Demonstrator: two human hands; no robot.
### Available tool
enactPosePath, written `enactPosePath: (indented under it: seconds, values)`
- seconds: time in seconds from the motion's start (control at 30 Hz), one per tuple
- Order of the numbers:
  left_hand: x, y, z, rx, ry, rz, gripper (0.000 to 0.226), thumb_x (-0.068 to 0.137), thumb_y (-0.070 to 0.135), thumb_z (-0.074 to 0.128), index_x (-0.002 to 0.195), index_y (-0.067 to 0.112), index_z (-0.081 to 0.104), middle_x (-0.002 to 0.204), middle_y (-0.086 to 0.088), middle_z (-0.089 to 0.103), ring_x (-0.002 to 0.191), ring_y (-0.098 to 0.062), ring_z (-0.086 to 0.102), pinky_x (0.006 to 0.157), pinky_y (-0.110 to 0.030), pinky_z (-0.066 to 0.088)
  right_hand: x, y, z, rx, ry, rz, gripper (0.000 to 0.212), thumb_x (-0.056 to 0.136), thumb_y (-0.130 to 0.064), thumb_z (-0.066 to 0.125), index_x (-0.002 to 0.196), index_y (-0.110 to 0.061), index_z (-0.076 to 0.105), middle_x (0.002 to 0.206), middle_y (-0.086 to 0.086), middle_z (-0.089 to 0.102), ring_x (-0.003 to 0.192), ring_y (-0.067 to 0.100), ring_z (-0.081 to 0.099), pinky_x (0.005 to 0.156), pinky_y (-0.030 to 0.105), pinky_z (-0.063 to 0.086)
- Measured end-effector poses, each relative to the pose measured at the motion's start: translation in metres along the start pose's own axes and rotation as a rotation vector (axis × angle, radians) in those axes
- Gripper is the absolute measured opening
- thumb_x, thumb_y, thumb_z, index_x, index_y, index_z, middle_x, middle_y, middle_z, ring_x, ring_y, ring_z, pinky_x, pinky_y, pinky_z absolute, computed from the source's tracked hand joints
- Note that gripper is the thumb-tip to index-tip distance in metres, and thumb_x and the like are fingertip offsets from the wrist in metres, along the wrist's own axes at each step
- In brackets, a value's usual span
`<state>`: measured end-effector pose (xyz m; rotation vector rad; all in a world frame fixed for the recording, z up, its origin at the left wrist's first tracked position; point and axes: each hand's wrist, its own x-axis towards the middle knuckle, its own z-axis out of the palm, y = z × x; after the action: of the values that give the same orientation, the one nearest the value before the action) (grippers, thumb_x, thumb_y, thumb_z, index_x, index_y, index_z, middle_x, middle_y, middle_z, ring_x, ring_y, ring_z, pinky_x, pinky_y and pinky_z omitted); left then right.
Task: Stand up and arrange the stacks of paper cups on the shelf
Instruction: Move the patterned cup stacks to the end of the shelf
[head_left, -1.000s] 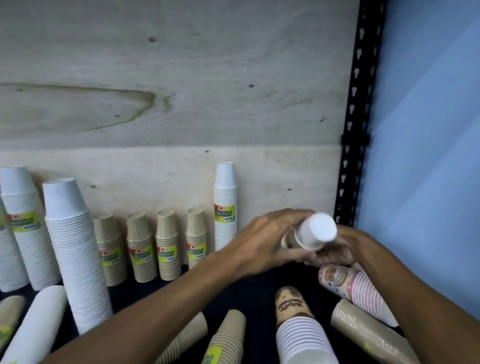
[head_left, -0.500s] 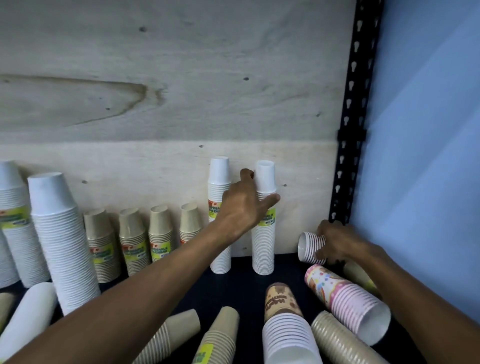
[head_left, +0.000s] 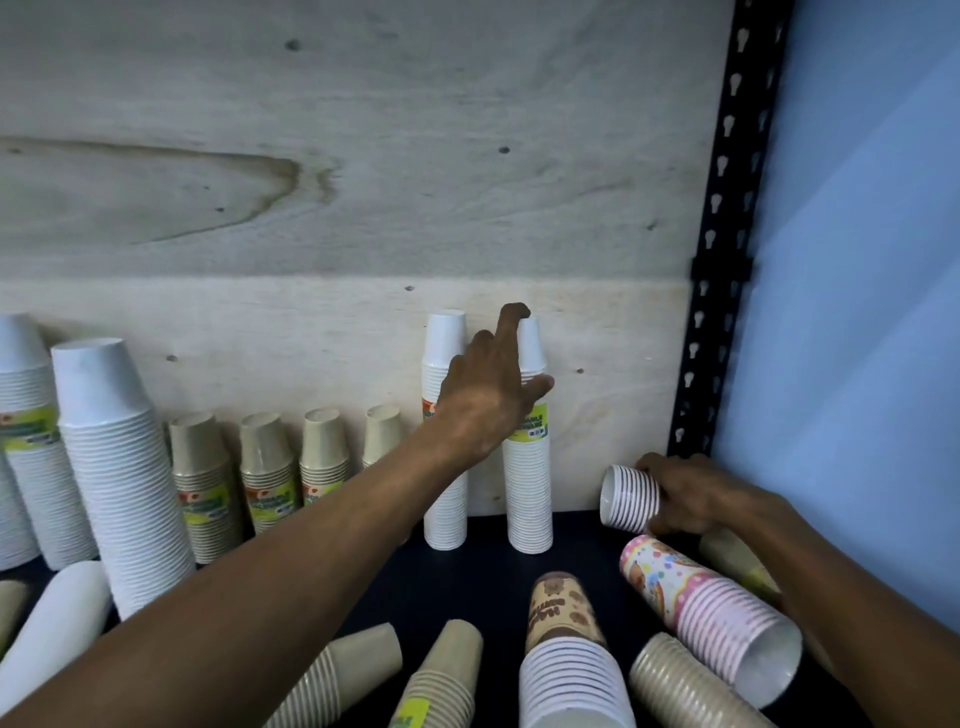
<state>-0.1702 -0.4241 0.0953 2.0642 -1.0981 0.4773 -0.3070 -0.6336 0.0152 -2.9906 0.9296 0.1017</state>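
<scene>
Steadying the tall white stack (head_left: 529, 493) upright against the back board, left hand (head_left: 488, 395) fingers lie loosely around it; right hand (head_left: 691, 493) grips a striped stack (head_left: 628, 499) lying sideways, best tipped upright beside it.

We see white cup stacks (head_left: 529, 483) with green-yellow labels, tan ones (head_left: 201, 483), a pink-striped cartoon-print stack (head_left: 701, 603), a black shelf (head_left: 493, 582).

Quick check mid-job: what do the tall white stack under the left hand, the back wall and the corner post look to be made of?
Tall white stack: matte white paper by the look, thin rolled rims showing as fine ridges.
Back wall: unfinished plywood, with visible grain, knots and a brown stain.
Corner post: probably painted black metal, given its punched keyhole slots.
</scene>
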Motion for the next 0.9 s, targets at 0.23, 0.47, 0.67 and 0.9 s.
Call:
enactPosePath:
  seconds: [0.23,0.47,0.67,0.9]
  values:
    - [0.016,0.005,-0.016,0.060,-0.040,0.063,0.049,0.090,0.043,0.062,0.132,0.027,0.043,0.115,-0.007,0.064,0.111,-0.027,0.055,0.078,-0.030,0.031,-0.009,-0.006,-0.018,0.263,0.071,-0.114,0.081,0.065,-0.041,0.080,0.137,-0.026,0.048,0.112,-0.001,0.064,0.093,0.018,0.068,0.082,0.036,0.060]
    - [0.024,0.011,-0.031,0.104,-0.092,0.087,0.043,0.091,0.035,0.063,0.132,0.027,0.053,0.122,-0.003,0.065,0.120,-0.024,0.052,0.089,-0.030,0.036,-0.011,-0.013,-0.032,0.210,0.080,-0.163,0.077,0.082,-0.060,0.069,0.148,-0.034,0.040,0.134,-0.001,0.054,0.119,0.019,0.055,0.104,0.029,0.043]
    - [0.024,0.013,-0.037,0.139,-0.114,0.093,0.044,0.091,0.034,0.064,0.133,0.029,0.054,0.125,-0.002,0.065,0.120,-0.024,0.052,0.092,-0.032,0.037,-0.007,-0.016,-0.038,0.293,0.017,-0.053,0.075,0.083,-0.064,0.063,0.144,-0.027,0.040,0.136,0.001,0.055,0.119,0.020,0.055,0.101,0.032,0.044]
    - [0.022,0.012,-0.038,0.136,-0.121,0.097,0.043,0.091,0.032,0.063,0.133,0.028,0.054,0.124,-0.002,0.065,0.121,-0.023,0.053,0.090,-0.030,0.037,-0.010,-0.012,-0.050,0.363,-0.042,-0.021,0.056,0.072,-0.041,0.072,0.122,-0.029,0.047,0.109,-0.003,0.063,0.095,0.013,0.061,0.087,0.032,0.051]
